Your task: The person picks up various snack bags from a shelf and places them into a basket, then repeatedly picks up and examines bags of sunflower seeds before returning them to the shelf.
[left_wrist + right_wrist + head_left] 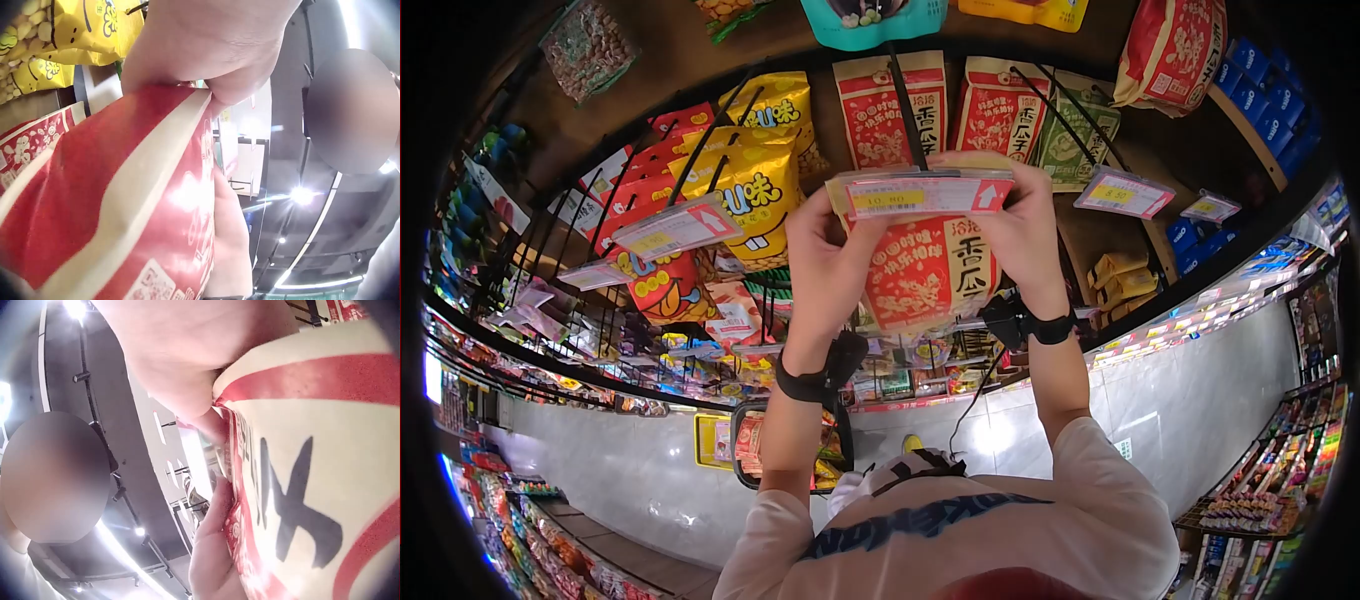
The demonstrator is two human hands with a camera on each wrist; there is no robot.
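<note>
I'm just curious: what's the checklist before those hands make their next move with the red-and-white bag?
1. Left hand gripping the bag near its top: ok.
2. Right hand gripping the opposite side: ok.
3. Bag's printing upright in the head view: ok.
4. Price tag out of the way: not ok, it lies across the bag's top.
5. Bag free of the hook: cannot tell, the tag hides that spot.

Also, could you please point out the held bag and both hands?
Held bag (920,278): head view, its printed front.
Left hand (830,260): head view, its middle.
Right hand (1028,238): head view, its middle.
</note>
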